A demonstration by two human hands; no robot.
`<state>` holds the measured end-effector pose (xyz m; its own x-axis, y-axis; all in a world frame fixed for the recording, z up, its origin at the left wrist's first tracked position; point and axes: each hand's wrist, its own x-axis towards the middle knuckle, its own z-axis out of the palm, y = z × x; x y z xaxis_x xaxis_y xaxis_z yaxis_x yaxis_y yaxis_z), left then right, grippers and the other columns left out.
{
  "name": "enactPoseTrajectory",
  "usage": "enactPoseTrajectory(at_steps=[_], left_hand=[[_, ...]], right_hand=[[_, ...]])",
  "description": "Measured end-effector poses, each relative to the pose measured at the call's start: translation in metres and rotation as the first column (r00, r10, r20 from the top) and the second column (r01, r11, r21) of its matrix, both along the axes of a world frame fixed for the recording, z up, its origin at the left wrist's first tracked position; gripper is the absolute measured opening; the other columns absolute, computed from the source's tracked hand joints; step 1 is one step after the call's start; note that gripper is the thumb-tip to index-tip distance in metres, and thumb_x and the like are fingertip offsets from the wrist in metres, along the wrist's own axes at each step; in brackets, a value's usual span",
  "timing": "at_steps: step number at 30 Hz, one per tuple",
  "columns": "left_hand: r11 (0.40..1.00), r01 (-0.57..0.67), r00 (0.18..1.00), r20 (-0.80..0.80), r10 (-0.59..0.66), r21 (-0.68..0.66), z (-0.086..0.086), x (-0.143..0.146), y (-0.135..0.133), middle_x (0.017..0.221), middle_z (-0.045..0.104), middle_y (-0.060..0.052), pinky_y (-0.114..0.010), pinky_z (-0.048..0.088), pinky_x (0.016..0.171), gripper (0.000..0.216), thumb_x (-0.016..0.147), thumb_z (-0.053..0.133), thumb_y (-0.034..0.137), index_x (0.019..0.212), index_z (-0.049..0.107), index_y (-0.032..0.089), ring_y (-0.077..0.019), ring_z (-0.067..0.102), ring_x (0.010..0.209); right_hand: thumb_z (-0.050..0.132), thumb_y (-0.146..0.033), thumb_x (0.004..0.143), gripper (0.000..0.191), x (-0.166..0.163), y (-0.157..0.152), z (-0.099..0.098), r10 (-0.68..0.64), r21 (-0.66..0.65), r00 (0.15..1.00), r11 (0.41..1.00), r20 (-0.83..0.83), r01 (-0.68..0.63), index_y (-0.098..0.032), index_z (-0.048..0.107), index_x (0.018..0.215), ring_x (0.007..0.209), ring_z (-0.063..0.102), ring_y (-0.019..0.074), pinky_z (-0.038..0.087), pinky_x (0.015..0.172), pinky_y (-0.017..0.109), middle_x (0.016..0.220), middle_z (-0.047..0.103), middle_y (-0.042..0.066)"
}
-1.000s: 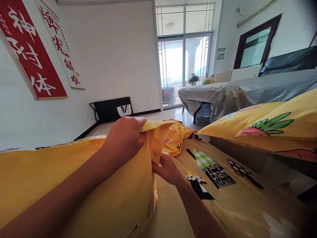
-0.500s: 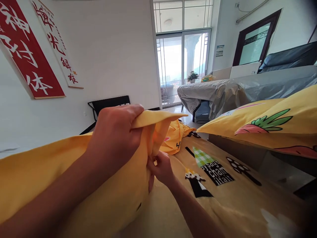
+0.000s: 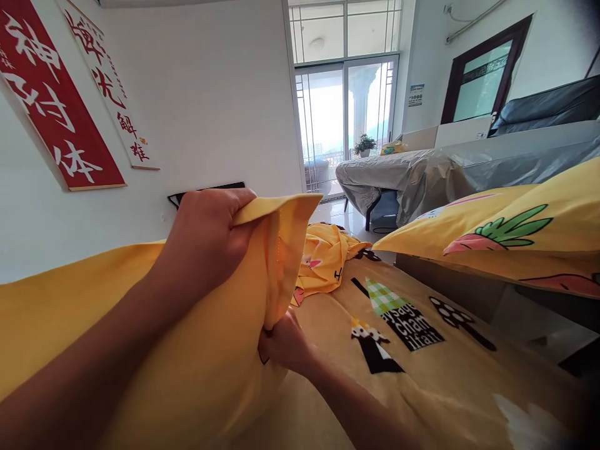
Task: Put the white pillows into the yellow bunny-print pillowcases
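Observation:
A plump yellow pillow in a yellow pillowcase [image 3: 140, 325] fills the lower left of the head view. My left hand [image 3: 206, 240] is closed in a grip on the top corner of the pillowcase's open end. My right hand [image 3: 284, 344] is closed lower down on the same edge of the cloth, its fingers partly tucked under the fabric. Both hands hold the pillow above a tan blanket [image 3: 422, 375] printed with cartoon figures and lettering.
A crumpled yellow pillowcase [image 3: 323, 259] lies on the blanket just beyond my hands. Another yellow pillow with a carrot print [image 3: 506, 240] sits at the right. A sofa under grey plastic sheeting [image 3: 422, 175] and glass balcony doors [image 3: 347, 119] stand further back.
My left hand has lifted the pillowcase corner and pulled it leftward. My right hand has slid down the open edge and tucked further under the fabric.

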<state>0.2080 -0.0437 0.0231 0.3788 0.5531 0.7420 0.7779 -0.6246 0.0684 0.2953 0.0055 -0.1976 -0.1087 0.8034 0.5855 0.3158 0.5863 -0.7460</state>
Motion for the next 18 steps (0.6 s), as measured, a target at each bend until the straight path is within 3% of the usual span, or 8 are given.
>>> enactPoseTrajectory(at_steps=[5, 9, 13, 15, 18], left_hand=[[0.997, -0.052, 0.997, 0.058, 0.056, -0.065, 0.008, -0.008, 0.007, 0.048, 0.026, 0.007, -0.019, 0.019, 0.05, 0.036, 0.078, 0.051, 0.022, 0.05, 0.029, 0.016, -0.0035, 0.022, 0.051], [0.99, -0.053, 0.992, 0.108, 0.067, -0.132, 0.012, -0.011, 0.012, 0.05, 0.026, 0.006, -0.018, 0.018, 0.049, 0.038, 0.079, 0.052, 0.028, 0.05, 0.032, 0.015, -0.0026, 0.023, 0.051], [0.983, -0.069, 0.997, 0.021, 0.074, -0.173, 0.009, -0.008, 0.016, 0.051, 0.027, 0.006, -0.019, 0.019, 0.05, 0.034, 0.078, 0.052, 0.024, 0.049, 0.038, 0.015, -0.0036, 0.025, 0.053], [0.984, -0.08, 0.997, -0.019, 0.078, -0.158, 0.006, -0.008, 0.018, 0.05, 0.027, 0.005, -0.02, 0.02, 0.049, 0.032, 0.078, 0.052, 0.025, 0.049, 0.041, 0.015, -0.0046, 0.026, 0.052], [0.976, -0.09, 0.995, -0.059, 0.08, -0.198, 0.005, -0.015, 0.021, 0.049, 0.037, 0.004, -0.021, 0.023, 0.048, 0.028, 0.079, 0.051, 0.033, 0.056, 0.053, 0.017, -0.0075, 0.036, 0.05]], right_hand=[[0.051, -0.015, 0.073, 0.021, 0.024, 0.017, 0.006, 0.29, -0.044, 0.956, 0.955, -0.054, -0.292, -0.017, 0.061, 0.055, 0.055, 0.054, 0.0112, 0.045, 0.055, 0.02, 0.052, 0.06, -0.004], [0.068, -0.026, 0.069, 0.012, 0.039, 0.023, 0.013, 0.236, -0.022, 0.972, 0.971, 0.004, -0.236, -0.016, 0.066, 0.074, 0.071, 0.058, 0.0141, 0.047, 0.064, 0.022, 0.074, 0.066, -0.002], [0.072, -0.025, 0.066, 0.02, 0.029, 0.018, 0.008, 0.388, -0.019, 0.918, 0.922, 0.08, -0.388, -0.019, 0.069, 0.085, 0.079, 0.061, 0.0162, 0.05, 0.072, 0.025, 0.085, 0.069, -0.001], [0.07, -0.026, 0.07, 0.019, 0.022, 0.015, 0.004, 0.437, -0.019, 0.9, 0.899, 0.006, -0.436, -0.019, 0.07, 0.087, 0.083, 0.063, 0.0176, 0.051, 0.074, 0.026, 0.09, 0.071, 0.001], [0.071, -0.031, 0.07, 0.021, 0.015, 0.014, -0.001, 0.406, -0.031, 0.899, 0.909, -0.164, -0.416, -0.018, 0.07, 0.087, 0.084, 0.065, 0.0204, 0.054, 0.073, 0.03, 0.092, 0.072, 0.003]])
